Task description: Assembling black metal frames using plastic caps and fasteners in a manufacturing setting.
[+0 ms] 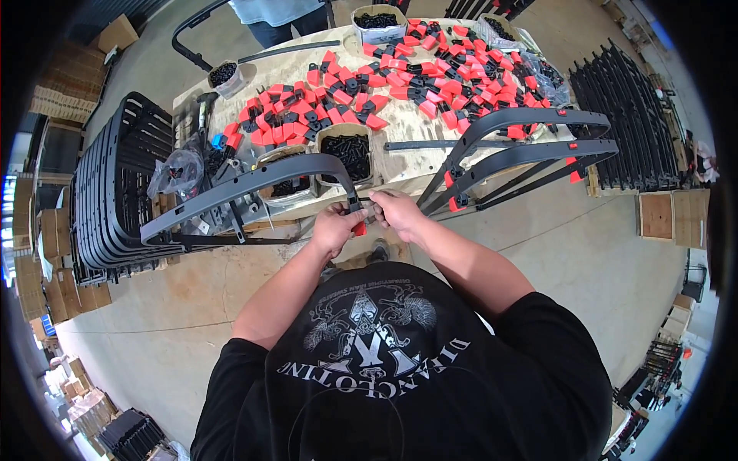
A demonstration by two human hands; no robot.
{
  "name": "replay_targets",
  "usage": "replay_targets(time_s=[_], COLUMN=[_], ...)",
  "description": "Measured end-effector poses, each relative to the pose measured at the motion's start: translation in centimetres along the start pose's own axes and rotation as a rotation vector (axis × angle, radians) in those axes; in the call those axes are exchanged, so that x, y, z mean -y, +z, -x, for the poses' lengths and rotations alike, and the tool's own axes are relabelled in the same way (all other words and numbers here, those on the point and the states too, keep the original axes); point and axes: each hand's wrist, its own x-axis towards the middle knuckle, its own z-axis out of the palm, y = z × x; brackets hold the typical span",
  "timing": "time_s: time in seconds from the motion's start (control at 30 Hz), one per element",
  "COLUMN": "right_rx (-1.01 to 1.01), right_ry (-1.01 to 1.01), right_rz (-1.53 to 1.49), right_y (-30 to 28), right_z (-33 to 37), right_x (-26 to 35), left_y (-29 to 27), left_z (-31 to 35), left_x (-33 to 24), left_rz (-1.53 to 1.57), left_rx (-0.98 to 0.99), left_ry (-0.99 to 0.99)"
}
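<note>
A black bent metal frame lies across the near edge of the table, its curved end coming down in front of me. My left hand is closed around that end, next to a red plastic piece fitted there. Right beside it, my right hand pinches its fingers together at the frame's end; what sits between them is too small to make out. Just beyond my hands stands a bin of small black parts, with a second bin partly hidden behind the frame.
Red-and-black plastic pieces are heaped over the wooden table. Two more bent frames jut over its right edge. Stacked frames stand at the left and right. A hammer lies at the left. Another person stands across the table.
</note>
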Motion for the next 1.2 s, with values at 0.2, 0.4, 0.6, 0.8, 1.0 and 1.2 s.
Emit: replay_targets(time_s=[0.2, 0.4, 0.6, 0.8, 1.0, 1.2], right_rx=[0.028, 0.105, 0.162, 0.047, 0.387, 0.624], right_ry=[-0.059, -0.023, 0.088, -0.034, 0.202, 0.241], right_rz=[0.033, -0.012, 0.037, 0.170, -0.312, -0.628], right_y=[0.4, 0.1, 0.6, 1.3, -0.4, 0.3], right_z=[-0.7, -1.8, -2.3, -2.6, 0.9, 2.7], right_x=[0.6, 1.0, 0.9, -0.2, 1.5, 1.2], left_y=[-0.7, -1.6, -1.5, -1.5, -2.3, -0.4], left_z=[-0.7, -0.2, 0.3, 0.8, 2.8, 7.3], left_x=[0.4, 0.4, 0.4, 0.2, 0.4, -5.8], left_rz=[0.198, 0.183, 0.253, 0.297, -0.149, -0.906], left_rx=[0.071, 0.186, 0.226, 0.234, -0.099, -0.093], left_ry=[0.049, -0.062, -0.093, -0.097, 0.055, 1.028])
